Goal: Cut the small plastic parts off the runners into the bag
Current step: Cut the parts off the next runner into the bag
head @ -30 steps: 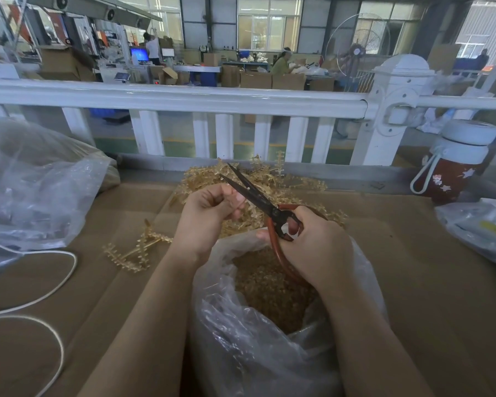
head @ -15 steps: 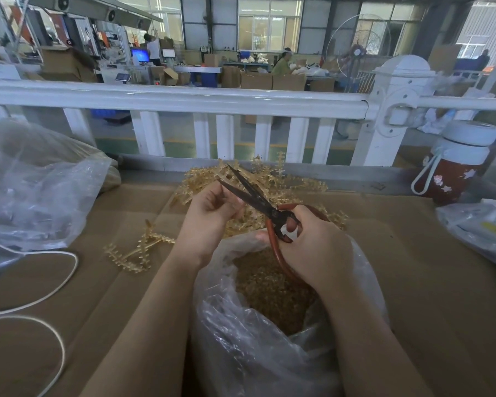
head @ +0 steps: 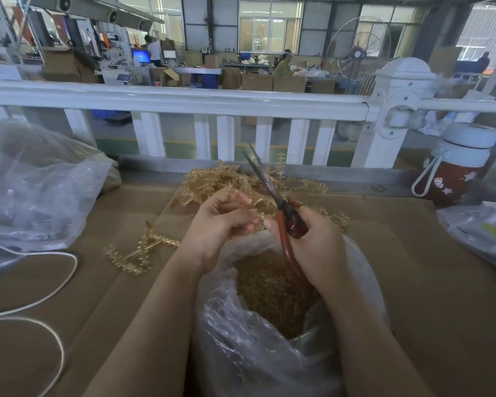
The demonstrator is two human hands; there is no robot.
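Below my two hands the open bag [head: 269, 339] waits, half full of cut parts. My right hand [head: 312, 247] grips the scissors [head: 272, 187], blades closed; my left hand [head: 221, 222] pinches a runner [head: 258, 204]. Parts may fly beside the bag, or blades nick my fingertips [head: 254, 220]. The cutting spot is hidden.

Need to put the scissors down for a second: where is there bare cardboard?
Bare cardboard lies right of the open bag, before the clear bag at the right edge. Another patch sits between the loose runner and the white cord. Crowded: the runner pile and left plastic bag.
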